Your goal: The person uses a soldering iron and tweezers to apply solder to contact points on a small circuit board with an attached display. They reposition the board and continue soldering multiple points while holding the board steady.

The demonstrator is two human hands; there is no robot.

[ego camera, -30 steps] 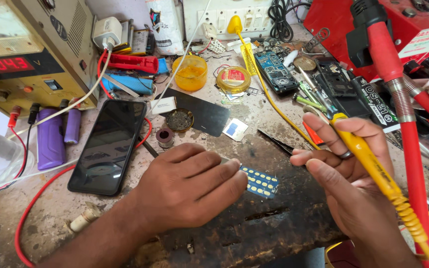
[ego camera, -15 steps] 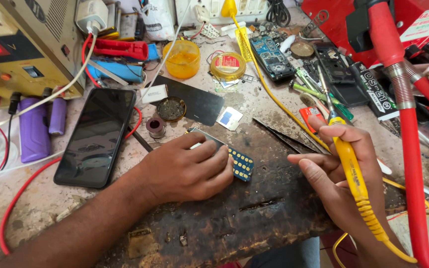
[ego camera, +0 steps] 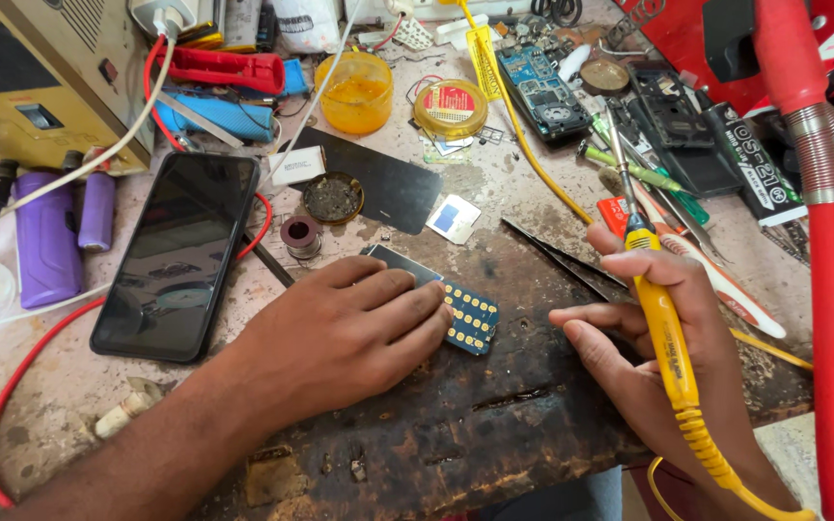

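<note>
My left hand [ego camera: 345, 333] lies flat on the scorched wooden board [ego camera: 494, 415], fingers pressing down a small blue circuit board [ego camera: 467, 315] with rows of gold pads. My right hand [ego camera: 649, 338] grips a yellow soldering iron [ego camera: 663, 318], its metal tip pointing up and away from the circuit board. The two hands are apart by about a hand's width. A black smartphone [ego camera: 178, 253] lies face up to the left of my left hand.
A small solder spool [ego camera: 299, 234], a round tin of dark paste [ego camera: 332, 197], an orange jar [ego camera: 355, 91], a flux tin [ego camera: 450, 106], black tweezers [ego camera: 557, 256], a purple lighter-like cylinder [ego camera: 42, 241], a yellow power supply [ego camera: 31, 77], red pipe [ego camera: 822, 241] at right.
The view has shifted so the bench sits higher in frame. My left hand has slid slightly right on the circuit board. My right hand has raised the soldering iron more upright.
</note>
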